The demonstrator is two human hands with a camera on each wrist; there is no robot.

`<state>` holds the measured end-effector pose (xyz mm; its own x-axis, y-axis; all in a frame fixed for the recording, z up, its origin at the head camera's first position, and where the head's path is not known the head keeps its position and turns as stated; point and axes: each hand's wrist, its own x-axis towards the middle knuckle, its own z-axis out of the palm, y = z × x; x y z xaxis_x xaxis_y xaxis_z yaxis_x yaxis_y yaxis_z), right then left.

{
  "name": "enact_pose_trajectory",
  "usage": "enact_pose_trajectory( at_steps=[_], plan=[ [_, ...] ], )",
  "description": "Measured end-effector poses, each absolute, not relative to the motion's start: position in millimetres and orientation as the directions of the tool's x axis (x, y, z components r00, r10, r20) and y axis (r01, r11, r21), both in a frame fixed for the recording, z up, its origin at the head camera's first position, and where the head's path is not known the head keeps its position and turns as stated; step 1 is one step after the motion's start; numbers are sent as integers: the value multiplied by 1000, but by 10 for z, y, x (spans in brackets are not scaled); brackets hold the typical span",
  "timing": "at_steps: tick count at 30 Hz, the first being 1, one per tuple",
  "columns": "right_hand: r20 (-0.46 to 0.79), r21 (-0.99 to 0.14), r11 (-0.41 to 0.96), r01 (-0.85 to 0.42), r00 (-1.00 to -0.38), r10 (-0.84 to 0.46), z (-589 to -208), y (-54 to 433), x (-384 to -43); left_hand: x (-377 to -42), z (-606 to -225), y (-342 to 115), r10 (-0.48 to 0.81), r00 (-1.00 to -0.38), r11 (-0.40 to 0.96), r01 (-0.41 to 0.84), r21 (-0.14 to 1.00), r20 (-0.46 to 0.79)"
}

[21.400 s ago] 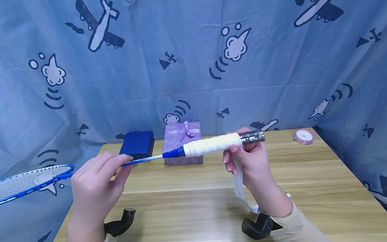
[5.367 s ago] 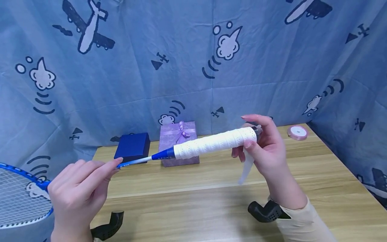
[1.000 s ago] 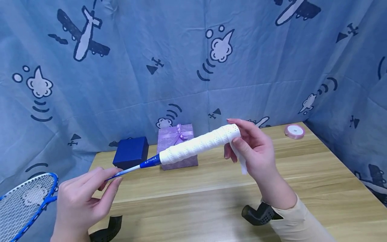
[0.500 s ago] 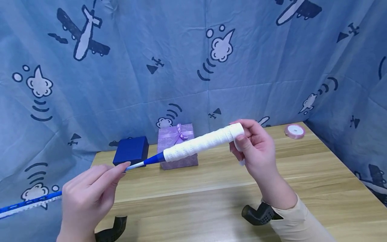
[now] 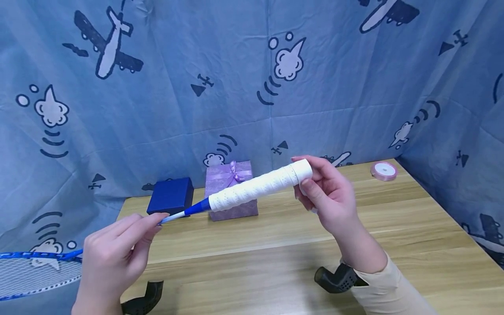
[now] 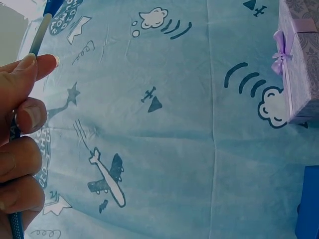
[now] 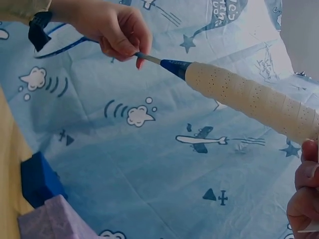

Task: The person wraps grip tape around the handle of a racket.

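A badminton racket, with its blue-framed head [image 5: 37,275] at the left, is held up above the table on a slant. White perforated grip tape [image 5: 256,188] covers its handle from the blue cone [image 5: 198,206] to the butt. My left hand [image 5: 118,253] pinches the thin shaft [image 5: 173,217] between thumb and fingers; the left wrist view shows the other fingers curled around it too. At the butt end, my right hand [image 5: 334,192] holds the tape, thumb pressed against its last turn. A small white bit of tape peeks out below the right fingers; the rest is hidden in the hand.
On the wooden table [image 5: 252,271], a dark blue box [image 5: 171,194] and a purple gift box [image 5: 236,214] with a bow stand at the back. A pink-rimmed ribbon spool [image 5: 383,171] lies back right. A blue patterned curtain [image 5: 236,87] hangs behind.
The black handle end, bare earlier, is now covered in white tape. The hanging tape tail has shortened into the right hand. The racket head has rolled over and back during the last second.
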<state>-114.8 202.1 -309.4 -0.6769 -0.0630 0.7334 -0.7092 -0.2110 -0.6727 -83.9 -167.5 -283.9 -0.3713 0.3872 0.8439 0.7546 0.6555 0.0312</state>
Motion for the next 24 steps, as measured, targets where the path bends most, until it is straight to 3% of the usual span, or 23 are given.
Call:
enact_pose_trajectory(
  at_steps=[9, 19, 24],
  plan=[
    [731, -672, -202, -713, -682, -26, -3121, 1992, -1149, -820, -2869, -1686, 387, -451, 703, 709, 60, 804],
    [721, -692, -119, -712, -689, -65, -3131, 2004, -1143, -810, -2829, -1660, 352, -361, 733, 680, -14, 864],
    [738, -673, -171, -719, -668, -98, -3119, 2012, -1148, -814, -2816, -1651, 354, -337, 685, 728, 3, 873]
  ],
)
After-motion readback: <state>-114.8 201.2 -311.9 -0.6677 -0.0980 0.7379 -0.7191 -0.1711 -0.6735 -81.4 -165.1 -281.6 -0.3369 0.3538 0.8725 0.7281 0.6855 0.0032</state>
